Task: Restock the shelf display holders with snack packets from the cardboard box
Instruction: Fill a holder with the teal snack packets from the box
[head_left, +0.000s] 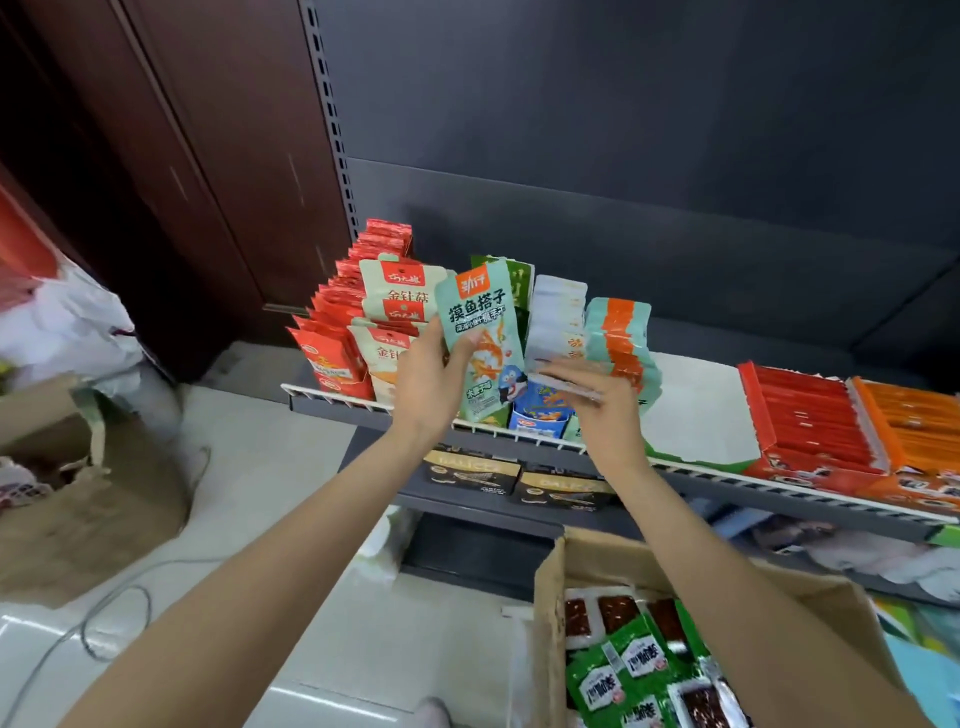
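My left hand (434, 376) holds a teal snack packet (480, 338) upright by its left edge, in front of the shelf holders. To its right, my right hand (602, 410) pinches a thin stack of packets (566, 387) held flat, edge towards me. Behind them the shelf (727, 480) carries rows of red packets (337, 332), pale green packets (397, 296), white packets (558, 312) and teal-orange packets (618, 332). The open cardboard box (821, 597) at lower right holds green and dark snack packets (639, 660).
Red and orange display boxes (810, 421) stand at the shelf's right. Dark boxes (470, 470) sit on the lower shelf. A torn cardboard box (78, 499) and a white bag (67, 322) lie on the floor at left, with a grey cable (98, 613).
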